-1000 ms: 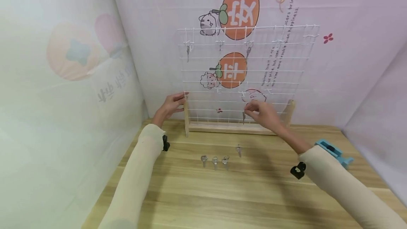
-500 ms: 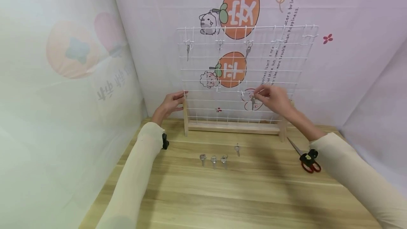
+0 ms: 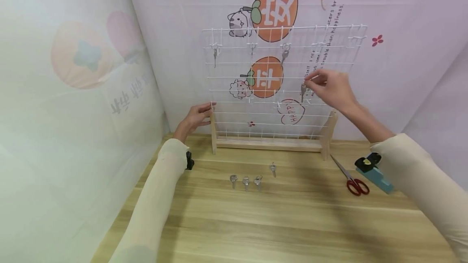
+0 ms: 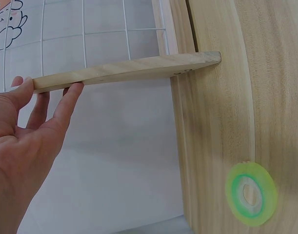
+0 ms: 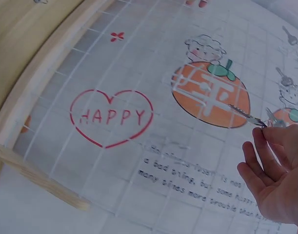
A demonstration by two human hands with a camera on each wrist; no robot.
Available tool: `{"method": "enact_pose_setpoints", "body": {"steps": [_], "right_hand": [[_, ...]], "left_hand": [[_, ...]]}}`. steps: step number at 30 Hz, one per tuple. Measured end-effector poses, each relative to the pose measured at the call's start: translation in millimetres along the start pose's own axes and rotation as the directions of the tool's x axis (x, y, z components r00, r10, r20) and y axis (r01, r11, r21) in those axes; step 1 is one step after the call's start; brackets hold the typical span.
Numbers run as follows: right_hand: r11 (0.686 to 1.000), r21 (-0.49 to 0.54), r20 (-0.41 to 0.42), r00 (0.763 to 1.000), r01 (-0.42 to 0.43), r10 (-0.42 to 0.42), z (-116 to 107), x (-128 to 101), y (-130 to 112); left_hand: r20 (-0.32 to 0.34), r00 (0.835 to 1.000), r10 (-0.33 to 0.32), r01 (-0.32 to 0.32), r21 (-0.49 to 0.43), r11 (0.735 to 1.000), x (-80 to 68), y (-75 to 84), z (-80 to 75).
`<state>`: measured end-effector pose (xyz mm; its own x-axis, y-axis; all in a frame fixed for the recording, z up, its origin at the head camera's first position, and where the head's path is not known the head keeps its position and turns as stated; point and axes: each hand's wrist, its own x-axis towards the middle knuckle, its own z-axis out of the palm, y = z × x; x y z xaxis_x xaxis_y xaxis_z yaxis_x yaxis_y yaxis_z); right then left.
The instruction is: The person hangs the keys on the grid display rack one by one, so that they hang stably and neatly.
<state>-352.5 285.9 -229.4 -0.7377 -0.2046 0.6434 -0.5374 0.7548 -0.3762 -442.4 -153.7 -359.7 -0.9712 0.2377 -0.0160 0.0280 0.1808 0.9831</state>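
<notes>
My right hand [image 3: 334,88] pinches a key [image 3: 303,92] near its ring end, in front of the right half of a white wire grid rack [image 3: 270,113]. The right wrist view shows that key [image 5: 246,116] between thumb and forefinger, its blade pointing away from the hand. My left hand [image 3: 196,116] grips the rack's left wooden upright [image 3: 213,133], thumb and fingers on either side of it in the left wrist view. Along the rack's upper row, three keys hang from hooks, one being the left key [image 3: 215,57]. Hooks without keys [image 3: 319,44] sit farther right.
Several keys [image 3: 246,182] lie on the wooden table [image 3: 234,222] before the rack. Red-handled scissors [image 3: 354,182] and a blue tool [image 3: 376,178] lie at the right, the latter partly behind the right sleeve. A green tape roll [image 4: 251,193] shows near the left upright.
My right hand has lifted the key from the rack's lower part up and to the right. The scissors have come out from behind the right arm. My left hand stays on the upright.
</notes>
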Motion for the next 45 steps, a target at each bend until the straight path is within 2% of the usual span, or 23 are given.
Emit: {"method": "enact_pose_setpoints", "body": {"steps": [5,9,17,27,35,40,45], "right_hand": [[0.999,-0.01,-0.088,0.995,-0.042,0.041,-24.2,11.4,-4.7],[0.997,0.017,-0.167,0.983,-0.077,0.079,-40.2,20.1,-6.9],[0.992,0.057,-0.26,0.957,-0.114,0.125,-55.8,36.2,-6.3],[0.984,0.054,-0.276,0.944,-0.172,0.18,-58.6,43.6,-2.9],[0.983,0.054,-0.251,0.95,-0.176,0.184,-60.1,47.0,-1.5],[0.98,0.079,-0.25,0.949,-0.181,0.195,-60.3,41.8,1.1],[0.983,0.049,-0.24,0.953,-0.176,0.183,-57.7,29.5,5.1]], "left_hand": [[-0.002,1.0,0.0,0.0,0.002,1.0,0.9,0.3,0.3],[0.005,1.0,0.0,0.001,-0.006,1.0,-1.7,3.1,1.4],[0.011,1.0,0.008,-0.008,-0.011,1.0,-4.8,3.8,1.6],[-0.004,1.0,-0.012,0.012,0.0,1.0,-2.8,1.0,1.5],[-0.008,1.0,0.003,-0.003,-0.009,1.0,1.2,0.4,1.0],[-0.008,1.0,-0.003,0.003,-0.016,1.0,2.0,-0.5,1.3],[-0.007,1.0,-0.003,0.003,-0.007,1.0,-0.2,0.1,1.2]]}}
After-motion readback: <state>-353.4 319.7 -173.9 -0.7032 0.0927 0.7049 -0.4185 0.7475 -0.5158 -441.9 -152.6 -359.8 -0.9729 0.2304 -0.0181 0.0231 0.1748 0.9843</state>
